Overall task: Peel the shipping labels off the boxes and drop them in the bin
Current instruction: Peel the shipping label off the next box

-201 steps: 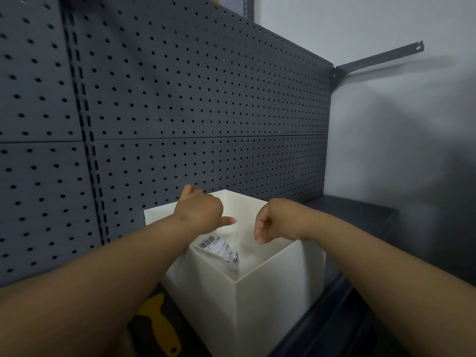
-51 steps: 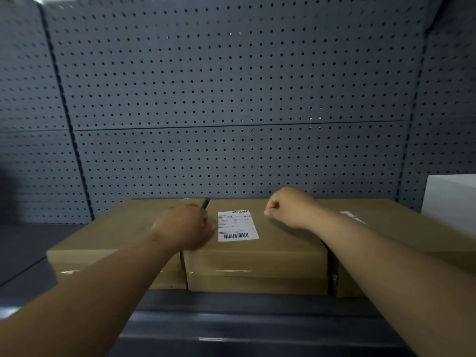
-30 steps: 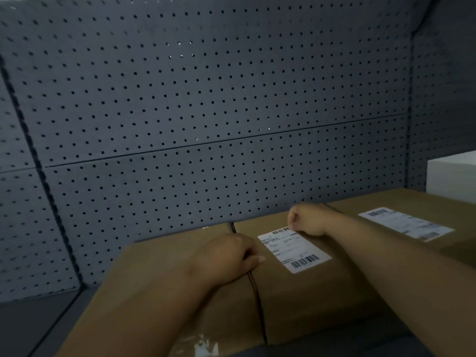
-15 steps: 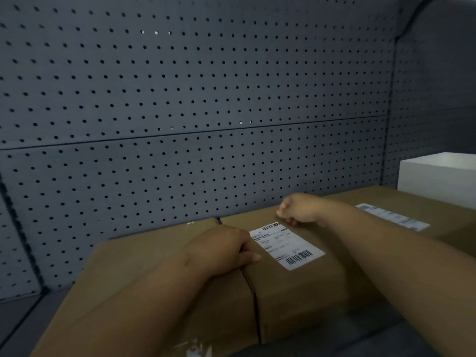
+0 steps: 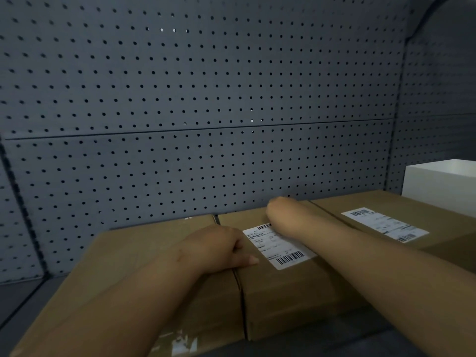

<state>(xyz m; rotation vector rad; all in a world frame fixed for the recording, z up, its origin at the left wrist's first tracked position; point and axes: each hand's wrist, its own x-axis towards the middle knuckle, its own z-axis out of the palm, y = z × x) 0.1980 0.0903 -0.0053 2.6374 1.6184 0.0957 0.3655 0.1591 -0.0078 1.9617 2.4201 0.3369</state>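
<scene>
the left box (image 5: pixel 144 266) looks bare; labels remain on the middle box (image 5: pixel 288 284) and right box (image 5: pixel 438 217). left hand (image 5: pixel 219 248), loosely curled, empty, braces beside the label (image 5: pixel 277 244); right hand (image 5: pixel 279 208) blurred at its far corner, grip unclear. bin (image 5: pixel 438 186) far right.

My right hand (image 5: pixel 279 211) is motion-blurred, its fingers unreadable; my forearm covers the middle label's (image 5: pixel 277 244) far corner, and the white bin (image 5: pixel 438 185) is cut off at the right edge

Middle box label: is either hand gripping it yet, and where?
Cannot tell. The blurred right hand is at the white barcoded shipping label's far corner. The left hand rests on the brown cardboard boxes' seam.
</scene>
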